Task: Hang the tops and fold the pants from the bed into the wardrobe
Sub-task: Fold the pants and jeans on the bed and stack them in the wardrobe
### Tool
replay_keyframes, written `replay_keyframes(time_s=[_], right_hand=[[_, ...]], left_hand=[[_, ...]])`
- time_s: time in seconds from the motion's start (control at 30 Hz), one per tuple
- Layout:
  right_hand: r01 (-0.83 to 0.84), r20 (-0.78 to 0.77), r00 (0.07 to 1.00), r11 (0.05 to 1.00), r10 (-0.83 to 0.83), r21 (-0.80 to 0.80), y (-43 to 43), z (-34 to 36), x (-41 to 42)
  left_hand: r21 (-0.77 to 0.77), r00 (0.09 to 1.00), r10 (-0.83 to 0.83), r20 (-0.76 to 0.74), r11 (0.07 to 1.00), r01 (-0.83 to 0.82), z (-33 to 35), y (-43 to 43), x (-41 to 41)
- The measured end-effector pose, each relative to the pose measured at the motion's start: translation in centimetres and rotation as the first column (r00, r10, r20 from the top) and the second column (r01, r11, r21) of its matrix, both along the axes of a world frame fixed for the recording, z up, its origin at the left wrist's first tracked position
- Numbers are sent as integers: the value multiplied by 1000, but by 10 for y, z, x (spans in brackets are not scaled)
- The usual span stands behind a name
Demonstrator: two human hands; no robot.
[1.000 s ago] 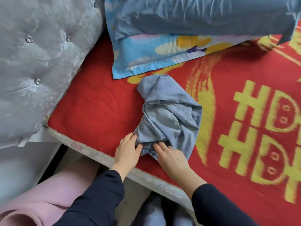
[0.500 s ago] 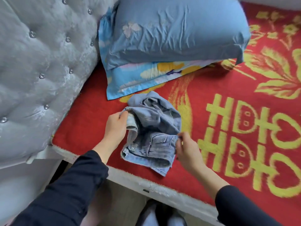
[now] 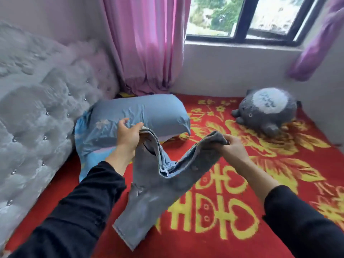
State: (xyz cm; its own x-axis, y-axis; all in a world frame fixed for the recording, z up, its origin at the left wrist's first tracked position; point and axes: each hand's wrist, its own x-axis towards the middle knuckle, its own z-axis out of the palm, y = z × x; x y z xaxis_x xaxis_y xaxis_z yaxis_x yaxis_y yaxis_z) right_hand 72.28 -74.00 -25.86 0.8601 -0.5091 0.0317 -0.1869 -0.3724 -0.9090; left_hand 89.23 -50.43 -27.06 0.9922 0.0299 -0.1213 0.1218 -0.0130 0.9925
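Left hand (image 3: 128, 135) and right hand (image 3: 232, 148), held apart, each clamp one end of the faded blue jeans (image 3: 160, 185), up over the bed (image 3: 242, 211).
One leg dangles toward the near edge; pillow (image 3: 141, 112) just behind, plush toy (image 3: 266, 112) well off right.

The pillow (image 3: 141, 112) lay on the bed (image 3: 279, 229) beside the headboard (image 3: 37, 112) at left; a plush (image 3: 266, 110) sat far right, under the window (image 3: 242, 15).

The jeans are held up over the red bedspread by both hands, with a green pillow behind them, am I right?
Not quite: the pillow is blue, not green. The head view shows it; the left hand and right hand do hold the jeans over the red bedspread.
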Motion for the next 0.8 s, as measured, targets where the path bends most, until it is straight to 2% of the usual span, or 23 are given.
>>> replay_keyframes(time_s=[0.1,0.17,0.23,0.4,0.53,0.63,0.73,0.8], right_hand=[[180,105,980,974,-167,-136,-71,33,-22],[268,153,958,946,-242,-184,-122,55,-38],[325,207,937,920,-282,-217,-166,80,-56],[422,414,855,882,-311,-210,-229,157,-95],[509,538,772,836,-339,-205,-267,206,-112],[536,587,737,819,-335,-205,-289,230,-120],[580,606,715,779,-348,-236,-301,253,-129],[593,606,702,779,-374,-205,-313,263,-127]], left_hand=[[54,988,-50,144,998,43,44,-58,-21],[148,972,-43,231,989,9,78,-93,-41],[146,956,-31,292,989,-12,114,-127,-63],[124,897,-59,439,992,4,176,-192,-94],[50,808,89,582,988,-145,218,-224,-94],[-48,749,159,643,985,-168,243,-244,-92],[-4,670,191,717,963,-270,258,-261,-84],[2,667,201,717,957,-290,264,-274,-72]])
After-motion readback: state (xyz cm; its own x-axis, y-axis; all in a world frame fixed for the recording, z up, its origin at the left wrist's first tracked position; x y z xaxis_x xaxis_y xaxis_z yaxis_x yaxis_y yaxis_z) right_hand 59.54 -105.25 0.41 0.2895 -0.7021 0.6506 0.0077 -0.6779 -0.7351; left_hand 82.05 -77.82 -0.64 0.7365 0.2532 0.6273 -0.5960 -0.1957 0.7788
